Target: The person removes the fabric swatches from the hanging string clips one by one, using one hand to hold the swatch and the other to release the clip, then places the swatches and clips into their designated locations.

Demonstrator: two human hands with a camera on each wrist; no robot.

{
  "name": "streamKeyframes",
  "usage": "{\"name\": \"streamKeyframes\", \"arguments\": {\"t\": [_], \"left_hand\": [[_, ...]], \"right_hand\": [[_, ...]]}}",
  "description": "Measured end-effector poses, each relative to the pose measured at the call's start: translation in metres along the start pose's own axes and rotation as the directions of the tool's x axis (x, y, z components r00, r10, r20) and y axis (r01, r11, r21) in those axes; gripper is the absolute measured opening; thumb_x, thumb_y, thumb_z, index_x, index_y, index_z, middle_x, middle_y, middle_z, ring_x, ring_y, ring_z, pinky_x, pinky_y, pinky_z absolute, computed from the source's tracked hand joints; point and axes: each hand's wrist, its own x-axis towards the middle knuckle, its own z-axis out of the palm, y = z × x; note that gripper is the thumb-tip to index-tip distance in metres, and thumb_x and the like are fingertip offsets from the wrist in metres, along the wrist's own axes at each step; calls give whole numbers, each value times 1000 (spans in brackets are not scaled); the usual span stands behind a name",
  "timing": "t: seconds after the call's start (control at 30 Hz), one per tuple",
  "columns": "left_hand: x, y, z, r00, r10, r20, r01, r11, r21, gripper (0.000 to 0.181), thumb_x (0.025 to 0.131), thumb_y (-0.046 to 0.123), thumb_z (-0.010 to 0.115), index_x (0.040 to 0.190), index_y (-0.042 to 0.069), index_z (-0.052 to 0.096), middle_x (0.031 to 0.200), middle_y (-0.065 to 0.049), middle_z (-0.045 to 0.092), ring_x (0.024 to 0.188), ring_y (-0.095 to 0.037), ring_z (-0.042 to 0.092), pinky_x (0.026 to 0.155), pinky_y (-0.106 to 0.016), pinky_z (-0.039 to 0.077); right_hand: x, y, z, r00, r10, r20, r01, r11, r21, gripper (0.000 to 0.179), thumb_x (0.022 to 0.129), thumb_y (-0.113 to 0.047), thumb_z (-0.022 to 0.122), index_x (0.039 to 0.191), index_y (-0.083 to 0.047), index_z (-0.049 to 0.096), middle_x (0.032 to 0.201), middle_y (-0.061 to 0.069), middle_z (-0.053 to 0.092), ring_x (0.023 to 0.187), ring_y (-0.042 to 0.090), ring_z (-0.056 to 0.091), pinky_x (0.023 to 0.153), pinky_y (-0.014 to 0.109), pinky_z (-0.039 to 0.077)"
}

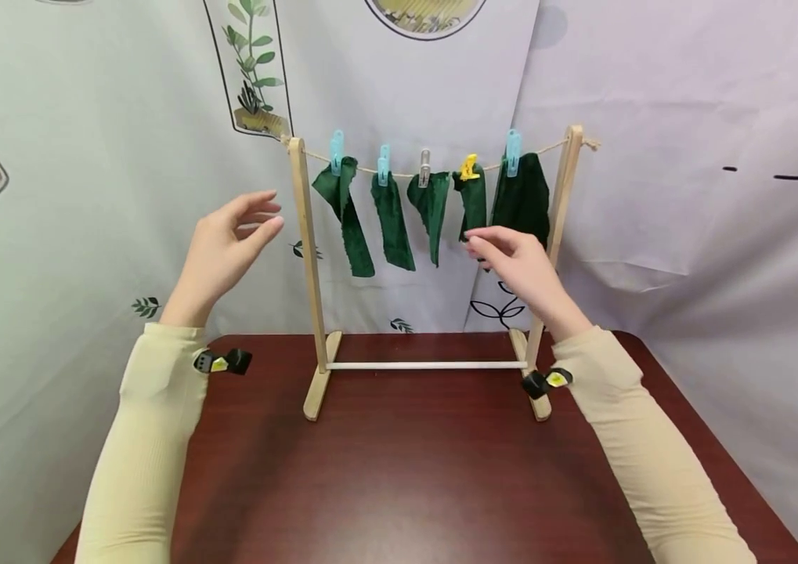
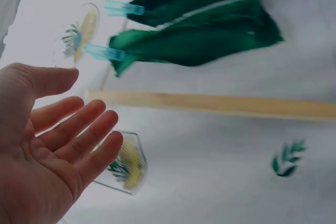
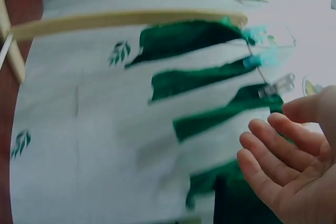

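Note:
Several green cloth strips hang from a string on a wooden rack (image 1: 308, 258), each under a clothespin. From left to right come a blue clothespin (image 1: 337, 153), another blue clothespin (image 1: 384, 165), a clear clothespin (image 1: 424, 168), a yellow clothespin (image 1: 469, 168) and a blue clothespin (image 1: 514, 153). My left hand (image 1: 221, 249) hovers left of the rack's left post, fingers loosely bent, holding nothing. In front of the right-hand cloths, my right hand (image 1: 527, 270) has relaxed fingers and overlaps the dark green cloth (image 1: 521, 196); in the right wrist view its palm looks bare.
The rack stands on a dark red-brown table (image 1: 413, 462), its feet joined by a white rod (image 1: 427, 365). Behind it hangs a pale printed curtain (image 1: 159, 117) with plant drawings. A small black device (image 1: 224, 361) is strapped at each wrist.

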Motion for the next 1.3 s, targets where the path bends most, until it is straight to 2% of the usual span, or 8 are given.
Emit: {"name": "streamKeyframes", "arguments": {"t": [0.17, 0.3, 0.47, 0.6, 0.73, 0.97, 1.13, 1.3], "left_hand": [[19, 18, 1, 1000, 15, 24, -15, 1000, 0, 49, 101, 35, 62, 144, 14, 57, 132, -10, 65, 120, -23, 61, 101, -40, 50], [37, 29, 2, 999, 32, 28, -32, 999, -21, 47, 101, 33, 63, 143, 12, 58, 132, -11, 65, 121, -21, 61, 102, -36, 50], [57, 42, 0, 998, 39, 43, -38, 999, -16, 48, 101, 33, 62, 144, 13, 57, 135, -11, 63, 123, -21, 59, 103, -34, 48], [70, 50, -1, 997, 13, 73, -13, 1000, -3, 50, 101, 36, 61, 145, 14, 55, 139, -10, 60, 126, -21, 58, 104, -37, 48], [81, 57, 1, 994, -15, 105, 11, 999, 34, 53, 101, 41, 60, 148, 18, 53, 143, -6, 58, 128, -19, 57, 104, -40, 48], [96, 63, 10, 987, -22, 157, 13, 998, 60, 56, 101, 41, 60, 149, 14, 50, 147, -7, 55, 132, -20, 54, 107, -41, 45], [100, 64, 14, 978, -32, 205, 16, 997, 82, 58, 101, 41, 59, 152, 14, 47, 150, -5, 51, 136, -19, 51, 110, -42, 42], [105, 63, 16, 974, -40, 225, 21, 996, 86, 59, 101, 41, 58, 153, 15, 45, 152, -5, 49, 137, -20, 49, 111, -44, 41]], "right_hand": [[22, -15, 20, 1000, 18, 20, -21, 989, 146, 41, 102, -36, 62, 132, -8, 66, 127, 12, 68, 113, 22, 65, 96, 35, 53], [38, -27, 35, 999, 34, 35, -40, 978, 205, 41, 102, -34, 62, 132, -8, 66, 126, 11, 69, 113, 22, 66, 95, 33, 53], [54, -41, 56, 996, 44, 74, -60, 971, 231, 41, 101, -32, 63, 133, -6, 65, 126, 9, 69, 115, 22, 66, 95, 31, 54], [65, -51, 70, 993, 75, 96, -97, 964, 247, 41, 102, -33, 63, 134, -8, 65, 127, 7, 69, 113, 16, 67, 93, 28, 54], [75, -59, 79, 989, 96, 111, -123, 953, 275, 40, 102, -32, 62, 134, -8, 65, 127, 8, 68, 113, 16, 66, 94, 28, 53], [87, -68, 88, 988, 108, 114, -134, 958, 255, 40, 102, -34, 62, 133, -9, 67, 127, 7, 68, 113, 16, 66, 93, 27, 54], [93, -73, 94, 987, 114, 117, -142, 954, 265, 42, 101, -36, 62, 134, -10, 66, 132, 6, 66, 115, 15, 65, 92, 25, 54], [101, -78, 100, 985, 121, 125, -149, 958, 245, 44, 101, -38, 62, 136, -11, 65, 134, 5, 65, 117, 14, 64, 93, 25, 53]]}}
